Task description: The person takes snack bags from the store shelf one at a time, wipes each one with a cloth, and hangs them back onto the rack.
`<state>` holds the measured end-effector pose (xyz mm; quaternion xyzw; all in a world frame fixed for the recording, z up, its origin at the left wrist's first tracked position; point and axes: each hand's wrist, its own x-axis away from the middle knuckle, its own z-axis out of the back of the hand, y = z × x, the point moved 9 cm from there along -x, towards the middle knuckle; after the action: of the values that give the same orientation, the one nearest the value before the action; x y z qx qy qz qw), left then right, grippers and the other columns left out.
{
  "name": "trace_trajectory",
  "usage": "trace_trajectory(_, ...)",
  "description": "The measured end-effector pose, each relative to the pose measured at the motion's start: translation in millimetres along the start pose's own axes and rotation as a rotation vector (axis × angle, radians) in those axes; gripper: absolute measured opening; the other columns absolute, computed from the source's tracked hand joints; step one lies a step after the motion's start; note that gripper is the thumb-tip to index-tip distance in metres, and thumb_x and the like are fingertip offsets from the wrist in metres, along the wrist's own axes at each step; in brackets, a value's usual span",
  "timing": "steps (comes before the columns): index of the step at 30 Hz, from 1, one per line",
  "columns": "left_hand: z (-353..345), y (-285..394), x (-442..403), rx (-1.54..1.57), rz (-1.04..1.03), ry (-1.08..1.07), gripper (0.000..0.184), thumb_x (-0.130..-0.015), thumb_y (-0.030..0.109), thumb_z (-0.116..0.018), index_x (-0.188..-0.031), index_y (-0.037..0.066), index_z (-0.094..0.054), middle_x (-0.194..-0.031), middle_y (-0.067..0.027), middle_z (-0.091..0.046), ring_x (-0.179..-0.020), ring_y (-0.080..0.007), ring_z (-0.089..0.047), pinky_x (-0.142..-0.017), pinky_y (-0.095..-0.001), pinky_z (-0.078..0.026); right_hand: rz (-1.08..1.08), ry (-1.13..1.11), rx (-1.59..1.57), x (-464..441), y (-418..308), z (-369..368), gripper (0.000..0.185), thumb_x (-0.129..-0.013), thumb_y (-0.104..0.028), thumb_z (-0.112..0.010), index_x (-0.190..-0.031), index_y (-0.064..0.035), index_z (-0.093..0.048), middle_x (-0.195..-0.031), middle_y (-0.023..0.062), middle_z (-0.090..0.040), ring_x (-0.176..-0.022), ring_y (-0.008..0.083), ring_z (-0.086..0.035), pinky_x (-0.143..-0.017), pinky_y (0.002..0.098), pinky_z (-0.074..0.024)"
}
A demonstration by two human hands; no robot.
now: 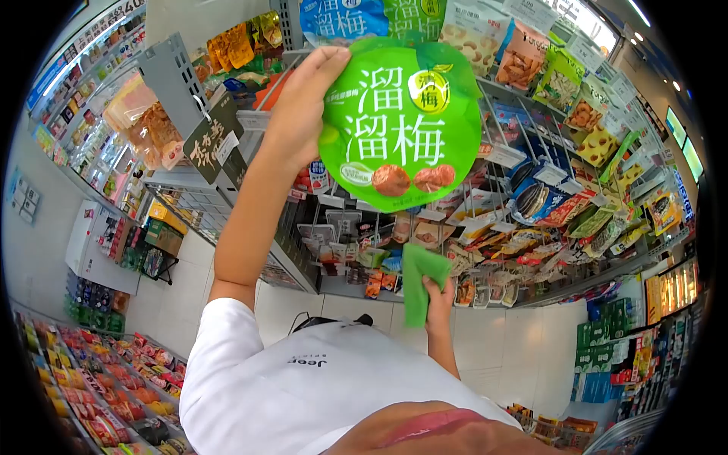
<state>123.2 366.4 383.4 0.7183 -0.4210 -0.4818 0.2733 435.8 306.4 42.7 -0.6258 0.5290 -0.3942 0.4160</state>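
My left hand [307, 98] is raised and holds a large green snack bag [402, 125] by its upper left edge; its printed front, with white characters and two brown fruits, faces the camera. Lower down, my right hand [440, 299] has its fingers closed on a folded green cloth [422, 284], in front of the lower shelves. Behind the held bag, a blue bag [334, 21] and another green bag [413, 14] hang at the top of the rack.
Hanging snack packets [523, 53] fill the rack to the right. At the left stands a grey perforated shelf post [178, 76] with a dark hanging sign [212, 144]. Tiled floor [493, 341] shows below the rack. More packets [98, 387] are at the lower left.
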Motion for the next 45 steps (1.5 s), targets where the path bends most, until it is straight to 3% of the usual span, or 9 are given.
trace_trajectory(10, 22, -167, 163, 0.484, 0.555, 0.188, 0.020, -0.109, 0.023, -0.053, -0.118, 0.006, -0.059, -0.111, -0.0051, -0.069, -0.099, -0.0138, -0.068, -0.088, -0.0320, -0.057, -0.001, 0.114, -0.560, -1, -64, -28, 0.047, -0.103, -0.024, -0.059, -0.144, -0.0022, -0.049, -0.136, 0.0086, -0.060, -0.121, 0.0207, -0.062, -0.100, 0.0379, -0.0522)
trace_trajectory(15, 41, -223, 213, 0.542, 0.847, 0.350, 0.033, -0.109, 0.030, -0.053, -0.132, 0.006, -0.059, -0.120, -0.0078, -0.070, -0.104, -0.0187, -0.070, -0.094, -0.0357, -0.057, -0.102, 0.098, -0.186, 6, -22, -33, 0.044, -0.099, -0.016, -0.067, -0.138, 0.0002, -0.053, -0.130, 0.0121, -0.065, -0.114, 0.0214, -0.066, -0.096, 0.0369, -0.0547)
trace_trajectory(21, 39, -242, 253, 0.646, 0.823, 0.286, 0.051, -0.106, 0.045, -0.048, -0.139, 0.007, -0.058, -0.135, -0.0104, -0.066, -0.119, -0.0258, -0.066, -0.106, -0.0447, -0.051, -0.185, 0.146, -0.369, 22, 1, -43, 0.041, -0.100, -0.015, -0.068, -0.135, 0.0003, -0.054, -0.125, 0.0113, -0.067, -0.109, 0.0207, -0.068, -0.092, 0.0359, -0.0564)
trace_trajectory(22, 20, -232, 255, 1.024, 0.665, 0.054, 0.053, -0.104, 0.043, -0.050, -0.142, 0.006, -0.056, -0.142, -0.0141, -0.061, -0.126, -0.0302, -0.063, -0.110, -0.0480, -0.049, -0.170, 0.163, -0.306, 24, 2, -44, 0.041, -0.100, -0.015, -0.069, -0.135, -0.0001, -0.054, -0.125, 0.0111, -0.067, -0.109, 0.0204, -0.068, -0.092, 0.0357, -0.0562)
trace_trajectory(30, 22, -249, 265, 1.322, 0.735, 0.159, 0.055, -0.104, 0.041, -0.046, -0.143, 0.003, -0.054, -0.143, -0.0188, -0.059, -0.129, -0.0368, -0.059, -0.112, -0.0542, -0.045, -0.200, 0.254, -0.279, 16, 4, -36, 0.044, -0.106, -0.027, -0.059, -0.141, -0.0017, -0.049, -0.128, 0.0107, -0.064, -0.111, 0.0205, -0.066, -0.094, 0.0355, -0.0542)
trace_trajectory(34, 22, -248, 263, 1.335, 0.709, 0.113, 0.056, -0.105, 0.042, -0.044, -0.145, 0.004, -0.053, -0.146, -0.0191, -0.057, -0.131, -0.0378, -0.057, -0.114, -0.0551, -0.043, 0.073, 0.528, -0.155, 23, -25, 14, 0.040, -0.106, -0.023, -0.058, -0.139, -0.0017, -0.053, -0.126, 0.0123, -0.065, -0.110, 0.0229, -0.066, -0.092, 0.0363, -0.0553)
trace_trajectory(37, 20, -250, 265, 1.320, 0.749, 0.095, 0.057, -0.104, 0.042, -0.042, -0.147, 0.005, -0.051, -0.148, -0.0192, -0.055, -0.133, -0.0379, -0.056, -0.115, -0.0552, -0.042, 0.347, 0.421, 0.385, 34, -70, -3, 0.030, -0.103, -0.013, -0.062, -0.130, -0.0011, -0.061, -0.124, 0.0118, -0.064, -0.109, 0.0238, -0.065, -0.093, 0.0361, -0.0542)
trace_trajectory(41, 11, -269, 274, 1.306, 0.833, 0.138, 0.060, -0.103, 0.044, -0.043, -0.148, 0.005, -0.049, -0.147, -0.0182, -0.055, -0.134, -0.0365, -0.055, -0.115, -0.0536, -0.041, 0.735, -0.011, 1.155, 33, -80, -84, 0.050, -0.081, -0.006, -0.078, -0.130, -0.0043, -0.067, -0.117, 0.0135, -0.058, -0.107, 0.0298, -0.056, -0.090, 0.0393, -0.0485)
trace_trajectory(45, 7, -266, 268, 1.240, 0.791, 0.102, 0.060, -0.104, 0.045, -0.041, -0.149, 0.007, -0.048, -0.146, -0.0166, -0.056, -0.133, -0.0330, -0.056, -0.114, -0.0511, -0.043, 0.781, -0.059, 1.134, 42, -66, -109, 0.065, -0.068, -0.010, -0.084, -0.131, -0.0096, -0.069, -0.113, 0.0129, -0.057, -0.102, 0.0327, -0.053, -0.088, 0.0429, -0.0464)
